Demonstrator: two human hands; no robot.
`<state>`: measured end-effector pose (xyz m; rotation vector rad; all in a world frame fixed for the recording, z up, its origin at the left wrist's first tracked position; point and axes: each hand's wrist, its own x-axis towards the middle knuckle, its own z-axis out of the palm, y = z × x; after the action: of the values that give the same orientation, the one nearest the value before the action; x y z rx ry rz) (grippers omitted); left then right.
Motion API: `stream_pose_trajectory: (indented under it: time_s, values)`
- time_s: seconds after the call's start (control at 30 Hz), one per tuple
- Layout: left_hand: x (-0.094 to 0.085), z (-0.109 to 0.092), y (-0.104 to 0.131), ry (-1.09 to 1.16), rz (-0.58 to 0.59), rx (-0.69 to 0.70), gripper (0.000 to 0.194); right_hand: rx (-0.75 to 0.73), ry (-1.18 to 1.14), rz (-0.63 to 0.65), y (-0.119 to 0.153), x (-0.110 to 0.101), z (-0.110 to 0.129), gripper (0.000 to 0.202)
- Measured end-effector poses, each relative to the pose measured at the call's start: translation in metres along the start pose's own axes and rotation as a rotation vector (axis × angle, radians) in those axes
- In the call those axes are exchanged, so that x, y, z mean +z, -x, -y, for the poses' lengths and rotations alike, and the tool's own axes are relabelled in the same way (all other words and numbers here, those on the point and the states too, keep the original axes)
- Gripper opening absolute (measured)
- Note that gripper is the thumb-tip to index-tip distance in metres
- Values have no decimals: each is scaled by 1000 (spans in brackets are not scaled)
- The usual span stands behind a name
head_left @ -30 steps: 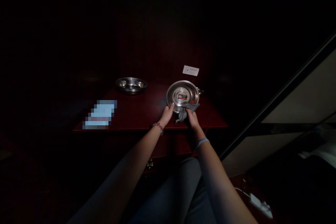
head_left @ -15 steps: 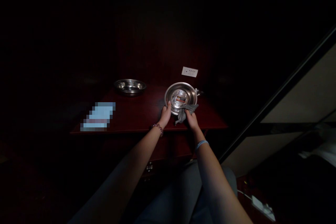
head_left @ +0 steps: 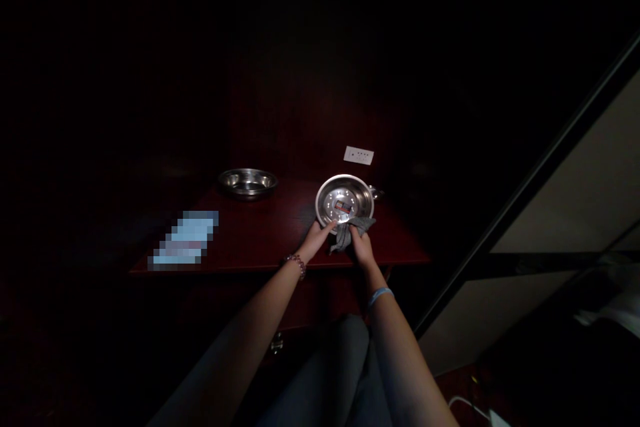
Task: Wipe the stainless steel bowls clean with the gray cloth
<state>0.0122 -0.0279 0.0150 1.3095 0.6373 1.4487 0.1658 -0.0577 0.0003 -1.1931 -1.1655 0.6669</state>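
From the head camera, we look down two bare forearms reaching forward, close together at the wrists, over a dark red worktop [head_left: 270,240]. A steel bowl [head_left: 345,190] tips toward us at the near right part of that worktop, its open side facing us and a small label [head_left: 343,206] on its bottom; whether its underside touches the surface we cannot tell.

The left hand [head_left: 315,240], below a beaded bracelet [head_left: 300,267], angles in from the lower left and grips the near left rim, thumb laid over the inside and the other fingers tucked out of our sight. The right hand [head_left: 362,248], its wrist ringed by a pale blue band [head_left: 381,295], comes up from the lower right, the fingers closed on a grey cloth [head_left: 344,237] pressed at the bowl's near right edge, thumb uppermost and pointing away from us.

To the left, well apart, we see a second steel dish [head_left: 247,185] sitting upright near the back. A pixelated pale rectangle [head_left: 185,240] lies at the front left. Just behind the bowl, on its right, shows a shiny metal piece [head_left: 376,193], partly hidden; above is a white wall socket [head_left: 359,155].
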Motion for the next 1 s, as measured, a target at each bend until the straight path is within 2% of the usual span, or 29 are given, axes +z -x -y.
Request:
stream_pose_trajectory:
  time_s: [0.23, 0.47, 1.0]
  values:
    - [0, 0, 0, -45, -64, -27, 33, 20, 3, 6, 0, 2, -3, 50]
    - [2, -9, 3, -67, -86, -48, 33, 64, 79, 3, 2, 0, 5, 51]
    - [3, -10, 3, -18, -38, -25, 31, 32, 60, -8, 7, 1, 11, 42]
